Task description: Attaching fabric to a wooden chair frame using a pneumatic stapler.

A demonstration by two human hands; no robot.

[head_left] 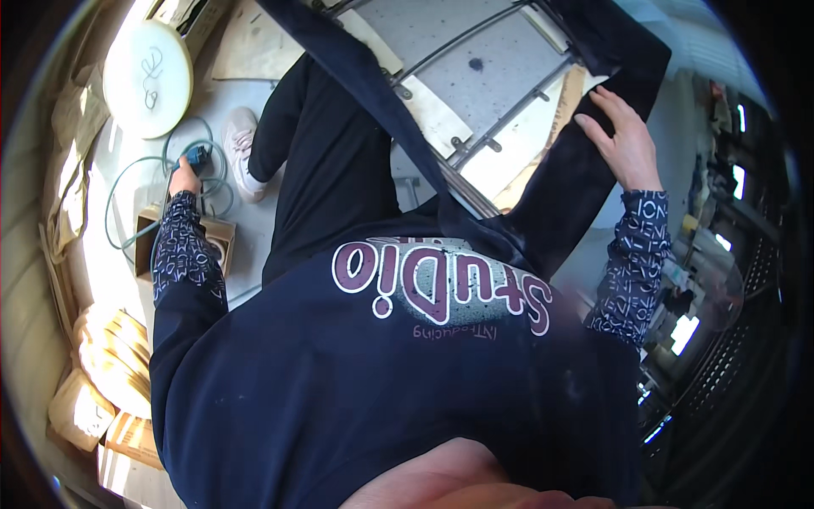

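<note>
A small blue tool (198, 155) with a green hose (127, 182) is gripped by the closed left hand (183, 176); the open right hand (623, 136) is laid flat on dark fabric (577, 182).

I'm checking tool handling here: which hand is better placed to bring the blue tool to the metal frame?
Left, probably: the left hand already grips the blue tool beside its green hose; the right hand lies flat on dark fabric by the metal frame.

Two hands show: the left hand (183, 176) at nine o'clock, the right hand (621, 140) at two o'clock. One round white disc (147, 78), one coiled green hose (144, 182), one pale shoe (241, 151), one open cardboard box (217, 242).
</note>
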